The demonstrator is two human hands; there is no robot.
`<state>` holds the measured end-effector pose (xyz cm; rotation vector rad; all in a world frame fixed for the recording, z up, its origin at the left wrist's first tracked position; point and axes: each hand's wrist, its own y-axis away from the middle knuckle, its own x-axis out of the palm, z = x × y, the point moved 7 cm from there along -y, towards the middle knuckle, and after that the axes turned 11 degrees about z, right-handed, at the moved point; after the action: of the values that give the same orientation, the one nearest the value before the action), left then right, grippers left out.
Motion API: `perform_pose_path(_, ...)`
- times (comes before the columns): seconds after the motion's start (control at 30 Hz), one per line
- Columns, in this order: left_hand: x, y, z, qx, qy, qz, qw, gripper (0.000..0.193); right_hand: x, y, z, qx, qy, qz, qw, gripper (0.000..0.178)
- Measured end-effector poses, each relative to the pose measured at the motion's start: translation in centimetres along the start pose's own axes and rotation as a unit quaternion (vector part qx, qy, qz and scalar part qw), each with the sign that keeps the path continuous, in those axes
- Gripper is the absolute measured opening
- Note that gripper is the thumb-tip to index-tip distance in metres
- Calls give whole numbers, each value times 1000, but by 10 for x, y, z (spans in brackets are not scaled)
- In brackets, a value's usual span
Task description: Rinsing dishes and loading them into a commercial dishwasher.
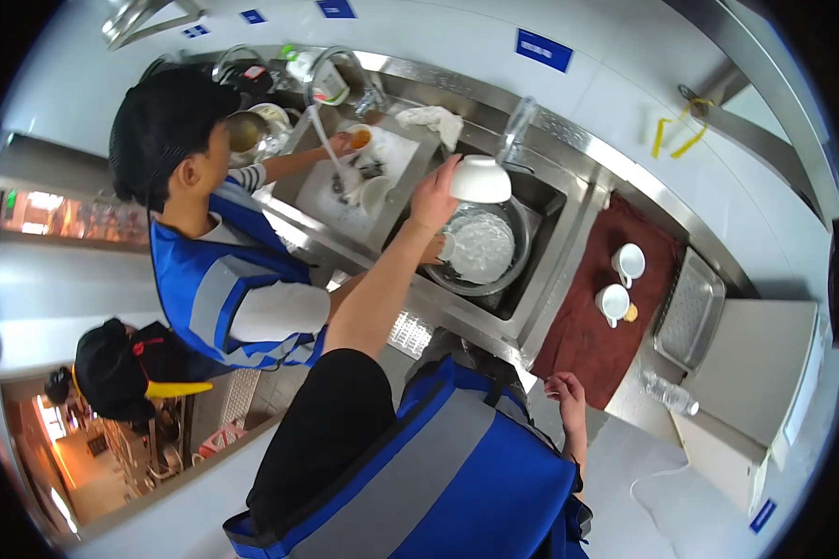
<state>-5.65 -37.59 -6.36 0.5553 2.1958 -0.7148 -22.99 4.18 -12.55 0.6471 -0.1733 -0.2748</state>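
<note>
The white bowl (480, 184) is up in the air over a round metal basin (524, 238), tipped so its bottom faces up. The left hand (435, 193) has its fingers closed on the side of the bowl. The right hand (567, 389) is half open with its fingers loosely bent (it holds nothing that I can see), near the low edge of a brown cloth (578, 321). The basin sits in a sink (555, 210) and has bubbly-looking water (480, 247) in it. On the cloth are two white cups (628, 261) (612, 302), one just beside the other, and a metal tray (690, 300) is next to the cloth on the tabletop (648, 410). To the left, a co-worker's hand (343, 143) is at a cup with something orange-brown in it (358, 138), over another sink (298, 191).
</note>
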Motion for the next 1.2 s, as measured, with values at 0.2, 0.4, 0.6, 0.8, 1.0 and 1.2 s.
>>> perform_pose_path(0.2, 43, 30, 0, 87, 39, 80, 992, 63, 27, 13, -24, 22, -54, -21, 998, 12)
perform_pose_path(0.4, 95, 69, 14, -73, 60, 168, 981, 46, 54, -1, -44, 3, -76, 2, 997, 15)
perform_pose_path(0.6, 169, 127, -8, -320, 283, 375, 822, 31, 46, -1, -32, 31, -74, 28, 996, 13)
perform_pose_path(0.8, 238, 149, -99, -292, 320, 447, 783, 32, -8, 17, -54, 1, -98, 2, 995, 11)
perform_pose_path(1.0, 334, 185, -212, -349, 420, 549, 633, 29, -83, 89, -100, 32, -85, -79, 993, 13)
perform_pose_path(1.2, 402, 200, -245, -396, 465, 512, 604, 30, -133, 156, -155, 94, -149, -133, 975, 17)
